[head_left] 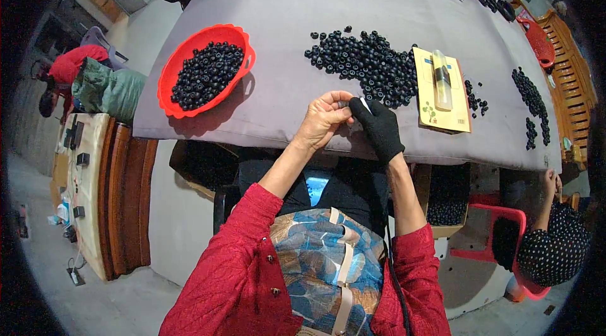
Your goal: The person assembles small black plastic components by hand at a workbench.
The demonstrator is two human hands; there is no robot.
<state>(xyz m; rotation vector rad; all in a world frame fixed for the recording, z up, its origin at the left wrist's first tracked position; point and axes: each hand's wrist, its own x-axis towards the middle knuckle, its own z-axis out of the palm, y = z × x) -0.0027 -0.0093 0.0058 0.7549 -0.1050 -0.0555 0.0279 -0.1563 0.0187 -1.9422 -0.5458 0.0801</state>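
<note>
Doing fine fingerwork by the black beads (pixel 372 61) seems the step: left hand (pixel 324 119) and gloved right hand (pixel 379 132) meet, grips unclear; next likely needs steadiness.

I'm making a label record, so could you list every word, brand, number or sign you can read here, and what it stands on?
No text is legible enough to quote.
Yellow booklet: small print on the cover and what looks like a barcode in a lower corner; too small to read.
Clear tube on it: dark band, no readable lettering.
Black pieces: no lettering visible.
</note>
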